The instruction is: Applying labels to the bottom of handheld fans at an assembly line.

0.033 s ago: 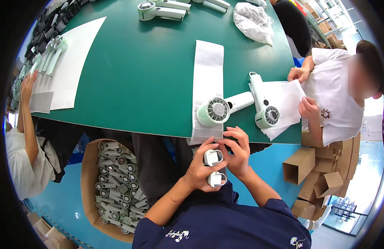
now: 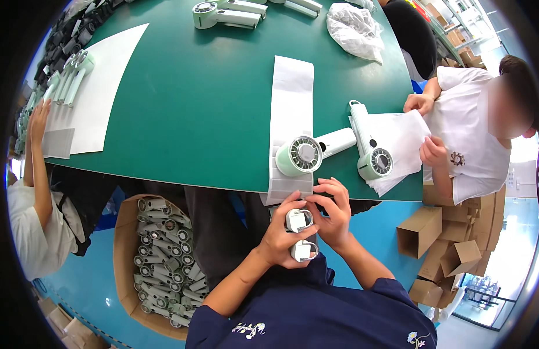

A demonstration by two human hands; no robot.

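Note:
Two handheld fans (image 2: pixel 299 220) are wrapped in my left hand (image 2: pixel 277 235) over my lap, their pale handle ends with wire loops facing up and the rest hidden by the hand. My right hand (image 2: pixel 333 218) is beside them, thumb and fingers curled together against my left fingertips; anything pinched there is too small to make out. Just beyond, at the table edge, lies a strip of white sheet (image 2: pixel 292 87) with clear film labels at its near end. A pale green handheld fan (image 2: pixel 301 156) rests on it, its handle pointing right.
Another fan (image 2: pixel 375 164) lies to the right on white sheets held by a co-worker (image 2: pixel 467 128). On the left, a second person's hands (image 2: pixel 39 119) reach toward fans. A carton (image 2: pixel 123 256) full of fans stands at lower left. A plastic bag (image 2: pixel 355 32) lies on the green table (image 2: pixel 194 116).

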